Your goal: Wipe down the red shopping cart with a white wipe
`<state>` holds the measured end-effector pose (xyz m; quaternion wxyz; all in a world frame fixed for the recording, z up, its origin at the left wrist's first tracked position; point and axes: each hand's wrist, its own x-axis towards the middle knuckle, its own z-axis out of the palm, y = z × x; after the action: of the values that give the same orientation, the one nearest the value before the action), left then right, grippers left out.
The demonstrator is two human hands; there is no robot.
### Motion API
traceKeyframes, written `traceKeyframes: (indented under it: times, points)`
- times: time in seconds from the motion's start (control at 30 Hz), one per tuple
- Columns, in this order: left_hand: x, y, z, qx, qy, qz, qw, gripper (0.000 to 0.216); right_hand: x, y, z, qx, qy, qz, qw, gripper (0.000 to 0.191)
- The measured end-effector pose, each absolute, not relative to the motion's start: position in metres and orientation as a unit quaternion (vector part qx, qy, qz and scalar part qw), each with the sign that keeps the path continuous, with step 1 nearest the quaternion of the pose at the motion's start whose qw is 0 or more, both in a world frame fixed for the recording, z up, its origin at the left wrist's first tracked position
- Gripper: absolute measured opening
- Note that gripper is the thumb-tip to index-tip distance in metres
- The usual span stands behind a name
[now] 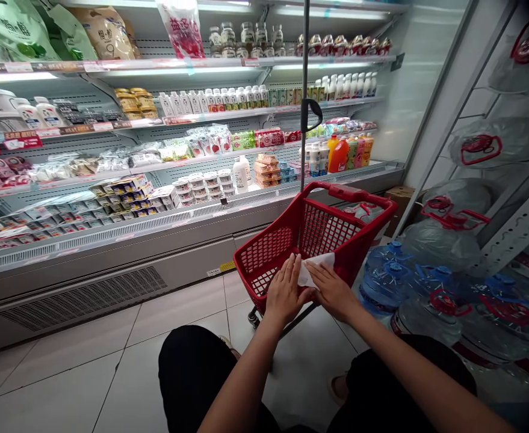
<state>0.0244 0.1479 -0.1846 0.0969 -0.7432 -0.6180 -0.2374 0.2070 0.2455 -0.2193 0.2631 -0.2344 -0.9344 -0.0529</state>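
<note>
I have the left hand (pixel 286 291) flat, fingers extended and nearly together, at the near side of the red plastic cart with latticed basket walls (pixel 363 255). The right hand (pixel 331 290) lies extended over the thin white sheet (pixel 326 260), which rests against the cart's near side, partly between both hands; I cannot tell whether a thumb pinches it. I judge the sheet light, limp and easily creased: control it by flat fingertip pressure or a pinched edge. I judge the cart stiff, smooth and apt to roll on its dark caster (pixel 254 317); steady it by the rim.
</note>
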Motion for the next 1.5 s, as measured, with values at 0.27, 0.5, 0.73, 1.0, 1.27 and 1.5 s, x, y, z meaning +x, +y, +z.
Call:
traceKeyframes:
  times: [0.27, 0.5, 0.73, 1.0, 1.27, 1.5]
  points:
    - [0.019, 0.144, -0.187, -0.739, -0.624, -0.235, 0.100, 0.087, 0.301, 0.345, -0.186, -0.389, -0.867, -0.115, 0.289, 0.064]
    - [0.028, 0.146, -0.189, -0.720, -0.646, -0.230, 0.108, 0.087, 0.218, 0.273, -0.214, -0.326, -0.899, -0.039, 0.290, 0.068]
    - [0.014, 0.135, -0.186, -0.724, -0.645, -0.222, 0.103, 0.088, 0.213, 0.255, -0.215, -0.223, -0.944, -0.037, 0.240, 0.068]
    - [-0.033, 0.110, -0.190, -0.701, -0.675, -0.210, 0.092, 0.079, 0.238, 0.324, -0.199, -0.360, -0.896, -0.059, 0.254, 0.068]
    - [-0.036, 0.106, -0.202, -0.679, -0.691, -0.231, 0.086, 0.092, 0.140, 0.221, -0.223, -0.198, -0.948, 0.022, 0.249, 0.071]
    - [-0.029, 0.092, -0.203, -0.674, -0.692, -0.235, 0.102, 0.093, 0.173, 0.261, -0.212, -0.227, -0.944, -0.010, 0.239, 0.070]
